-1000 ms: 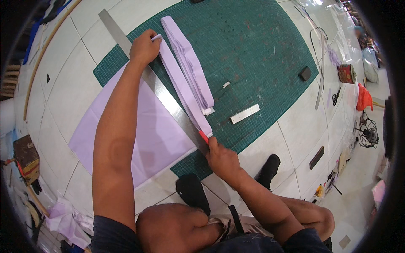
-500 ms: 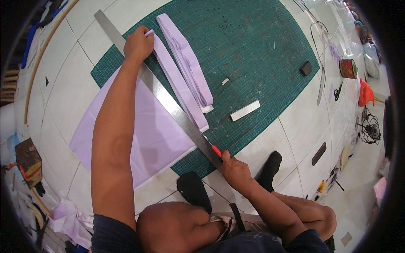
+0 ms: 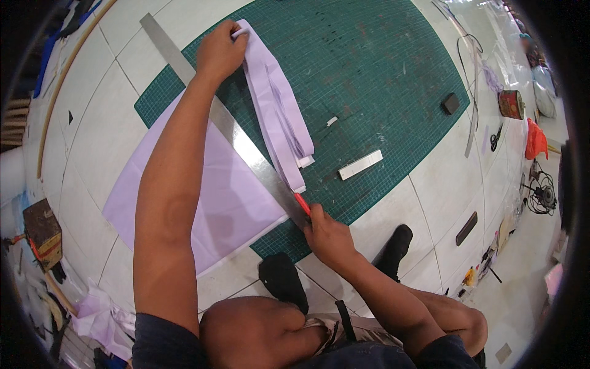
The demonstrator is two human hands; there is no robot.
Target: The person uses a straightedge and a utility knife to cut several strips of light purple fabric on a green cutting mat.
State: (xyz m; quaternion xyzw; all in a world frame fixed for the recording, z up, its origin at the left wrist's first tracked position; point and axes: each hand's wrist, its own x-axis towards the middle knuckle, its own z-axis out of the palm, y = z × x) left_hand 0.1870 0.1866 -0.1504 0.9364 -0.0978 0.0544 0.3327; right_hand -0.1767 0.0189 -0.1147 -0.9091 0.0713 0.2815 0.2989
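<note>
On a white tiled floor lay a green gridded cutting mat (image 3: 381, 80), its near-left corner under a lilac fabric sheet (image 3: 215, 203).
The left hand (image 3: 220, 52) pressed flat on a long steel ruler (image 3: 246, 144) near the mat's far-left edge, pinning it as a straight guide; cut lilac strips (image 3: 279, 117) lay just right; the right hand (image 3: 326, 234) was closed around a red-handled cutter (image 3: 302, 203) against the ruler's near end.

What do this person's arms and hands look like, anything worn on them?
Both arms are bare from the upper arm down. The left hand and right hand wear no gloves, and no rings, watch or bands show. Short dark sleeves cover only the shoulders at the lower edge of the picture.
</note>
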